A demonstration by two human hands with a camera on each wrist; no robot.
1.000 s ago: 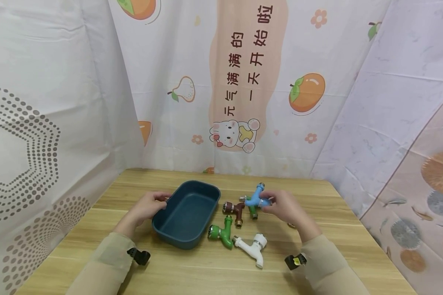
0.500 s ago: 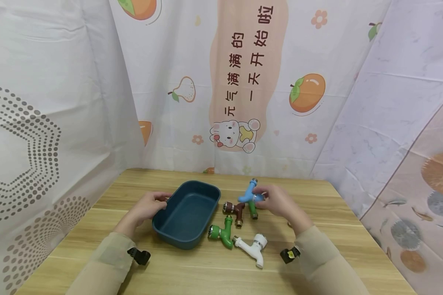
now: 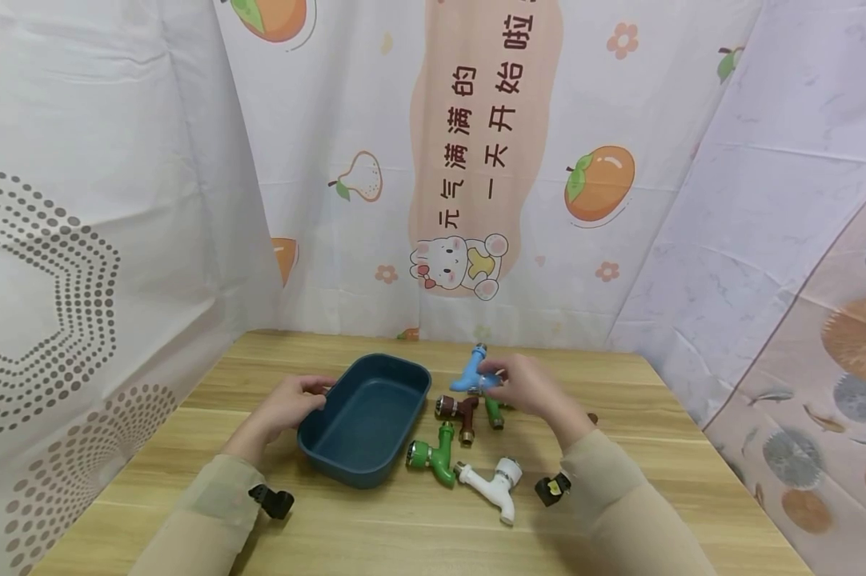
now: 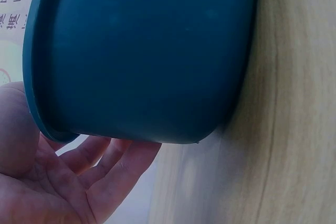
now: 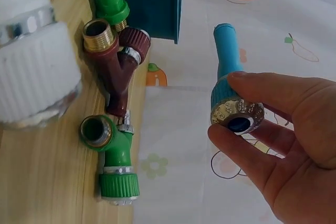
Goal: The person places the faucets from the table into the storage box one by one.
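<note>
My left hand (image 3: 289,404) holds the left side of a dark blue plastic basin (image 3: 361,478), its thumb at the rim and its fingers along the outer wall. Nothing lies inside the basin. My right hand (image 3: 523,388) pinches a light blue faucet (image 3: 471,376) by its knob end, raised above the table; the knob's metal-edged face shows in the right wrist view. Below it are a brown faucet (image 3: 464,412) and a green faucet (image 3: 494,412), partly hidden by the hand. Another green faucet (image 3: 436,454) lies beside the basin, and a white faucet (image 3: 494,486) is nearer me.
A wooden table (image 3: 375,536) carries everything. Patterned cloths (image 3: 375,264) hang at its back and on both sides. A small brown object (image 3: 592,418) shows just past my right forearm, mostly hidden.
My right hand has moved left and slightly away from me with the light blue faucet, uncovering more of the small brown object. The left hand and basin have stayed put.
</note>
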